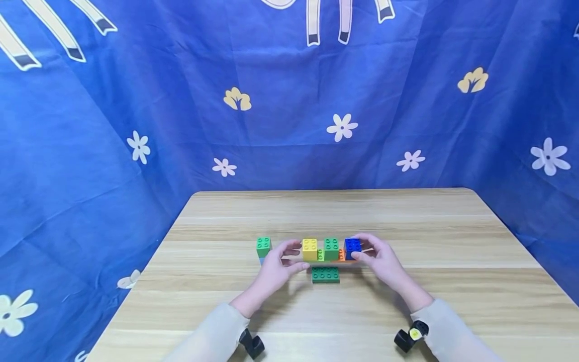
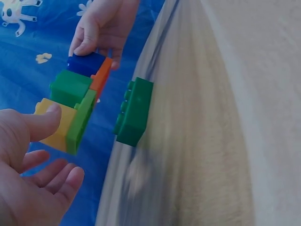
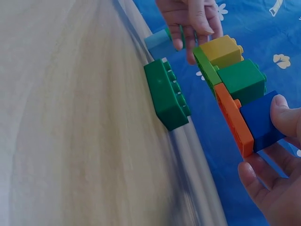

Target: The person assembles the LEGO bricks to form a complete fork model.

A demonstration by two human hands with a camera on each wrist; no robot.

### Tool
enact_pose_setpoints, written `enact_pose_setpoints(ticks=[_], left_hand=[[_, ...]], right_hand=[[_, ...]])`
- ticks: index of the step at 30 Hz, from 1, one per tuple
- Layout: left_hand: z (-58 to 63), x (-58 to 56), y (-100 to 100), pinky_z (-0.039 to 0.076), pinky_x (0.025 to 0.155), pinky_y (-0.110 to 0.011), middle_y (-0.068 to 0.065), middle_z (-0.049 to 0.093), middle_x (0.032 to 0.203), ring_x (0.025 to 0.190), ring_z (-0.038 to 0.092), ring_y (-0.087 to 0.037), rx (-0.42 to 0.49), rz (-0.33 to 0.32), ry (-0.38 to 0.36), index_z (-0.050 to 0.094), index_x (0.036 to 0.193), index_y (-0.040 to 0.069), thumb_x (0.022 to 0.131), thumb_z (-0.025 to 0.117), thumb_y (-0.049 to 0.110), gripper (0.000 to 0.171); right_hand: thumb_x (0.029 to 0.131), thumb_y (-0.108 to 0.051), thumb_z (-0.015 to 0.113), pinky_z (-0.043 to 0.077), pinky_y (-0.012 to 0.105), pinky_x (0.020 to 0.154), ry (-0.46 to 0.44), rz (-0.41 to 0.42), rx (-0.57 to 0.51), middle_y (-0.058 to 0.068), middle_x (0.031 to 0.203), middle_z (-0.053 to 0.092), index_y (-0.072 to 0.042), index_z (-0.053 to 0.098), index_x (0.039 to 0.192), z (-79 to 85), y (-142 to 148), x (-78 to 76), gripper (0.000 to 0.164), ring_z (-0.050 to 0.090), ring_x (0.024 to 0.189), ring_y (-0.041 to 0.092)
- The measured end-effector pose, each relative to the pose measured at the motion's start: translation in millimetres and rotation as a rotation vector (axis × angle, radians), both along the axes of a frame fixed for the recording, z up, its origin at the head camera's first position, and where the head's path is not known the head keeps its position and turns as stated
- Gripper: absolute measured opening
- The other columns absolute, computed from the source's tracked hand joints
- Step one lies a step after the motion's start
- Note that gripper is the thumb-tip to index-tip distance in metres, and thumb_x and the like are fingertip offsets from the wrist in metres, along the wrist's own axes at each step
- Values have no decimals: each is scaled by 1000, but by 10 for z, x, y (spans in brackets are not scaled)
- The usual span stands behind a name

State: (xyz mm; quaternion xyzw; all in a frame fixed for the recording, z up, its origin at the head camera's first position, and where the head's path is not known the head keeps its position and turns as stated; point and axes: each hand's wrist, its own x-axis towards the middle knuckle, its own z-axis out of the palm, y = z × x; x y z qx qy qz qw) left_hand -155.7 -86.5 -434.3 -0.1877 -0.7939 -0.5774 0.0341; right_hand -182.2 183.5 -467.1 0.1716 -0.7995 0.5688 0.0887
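Observation:
A row of joined toy building bricks is held up off the table between both hands. It has a yellow brick (image 1: 309, 249), a green brick (image 1: 331, 249) and a blue brick (image 1: 352, 246) on top of a lime-green plate (image 2: 81, 123) and an orange plate (image 3: 232, 117). My left hand (image 1: 280, 264) holds the yellow end, thumb against the brick, its other fingers partly spread. At the other end, my right hand (image 1: 382, 259) grips the blue brick, thumb on its side. Below the row, a dark green brick (image 1: 325, 275) sits on the table, studs up.
Just left of my left hand stands a stack with a green brick (image 1: 264, 245) over a light blue brick (image 3: 160, 44), partly hidden by that hand. The wooden table (image 1: 334, 213) ends at a blue patterned cloth (image 1: 280, 125) behind it.

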Motion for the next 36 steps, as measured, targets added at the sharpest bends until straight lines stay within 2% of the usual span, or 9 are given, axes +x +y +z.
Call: enact_pose_setpoints(ticks=[8, 15, 21, 29, 36], left_hand=[[39, 10, -34, 51, 84, -41, -20, 61, 109, 98, 59, -34, 2, 8, -21, 52, 122, -6, 76, 73, 0, 52], [38, 25, -66, 49, 85, -44, -20, 62, 106, 96, 60, -35, 27, 0, -23, 55, 119, -6, 76, 71, -3, 46], [22, 38, -86, 50, 85, -43, -18, 63, 106, 96, 60, -33, 9, 8, -19, 57, 118, -6, 77, 71, -2, 44], [1, 57, -120, 51, 82, -41, -17, 64, 103, 95, 60, -32, -35, 10, -3, 59, 115, -5, 77, 71, -1, 40], [-6, 60, -134, 51, 82, -40, -18, 64, 102, 94, 60, -32, -45, 1, 2, 59, 114, -6, 77, 70, -2, 39]], right_hand=[[82, -10, 70, 51, 29, 78, -26, 32, -12, 15, 101, 62, -6, 58, 118, 0, -70, 61, 38, 59, 90, 25], [81, -10, 70, 52, 29, 76, -85, 39, -8, 14, 100, 61, -7, 58, 117, -19, -108, 91, 38, 59, 85, 24], [80, -11, 71, 52, 28, 76, -109, 30, 4, 13, 101, 61, -8, 58, 116, -51, -120, 104, 38, 59, 86, 22], [80, -12, 71, 51, 27, 77, -85, 66, 7, 16, 102, 61, -4, 57, 118, -83, -119, 123, 42, 59, 88, 24], [79, -12, 72, 51, 28, 79, -77, 81, 4, 14, 103, 61, -3, 57, 117, -87, -123, 131, 42, 58, 92, 26]])
